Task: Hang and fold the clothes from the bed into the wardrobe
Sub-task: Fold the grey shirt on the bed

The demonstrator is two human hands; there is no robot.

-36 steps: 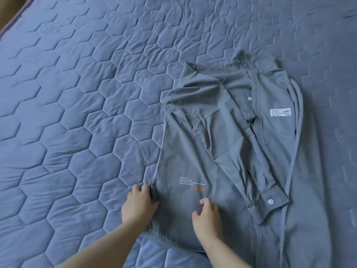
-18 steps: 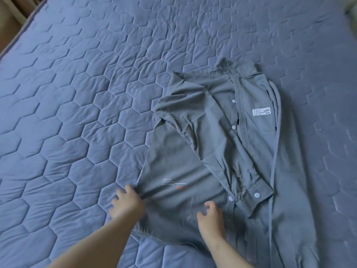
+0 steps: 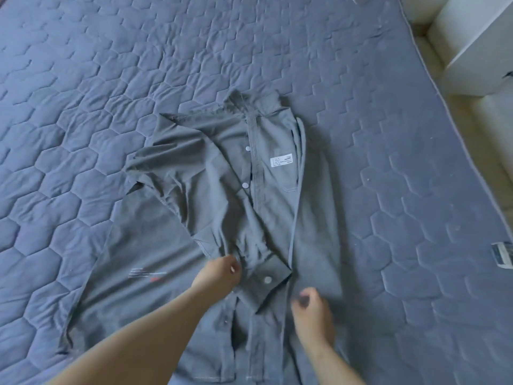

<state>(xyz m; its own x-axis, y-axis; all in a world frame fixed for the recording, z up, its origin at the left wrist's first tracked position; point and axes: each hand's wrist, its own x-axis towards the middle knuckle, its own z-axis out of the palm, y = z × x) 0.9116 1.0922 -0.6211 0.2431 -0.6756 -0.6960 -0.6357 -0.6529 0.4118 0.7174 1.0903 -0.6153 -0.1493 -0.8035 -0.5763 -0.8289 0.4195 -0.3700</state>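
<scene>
A: Okay, what's hard to read?
B: Print on the shirt left of the left hand is smeared. Small object far right of the right hand is cut by the edge, can't identify. Shirt hem runs out of view below the wrists.
A: Hands?
B: Left fingers curled onto the sleeve fabric just beside the cuff, looks like a pinch. Right hand blurred, fingers loosely curled over the cloth, can't tell if gripping.
A: Shirt location?
B: Flat on the quilted bed, collar far beyond both hands, buttoned cuff between them.
</scene>
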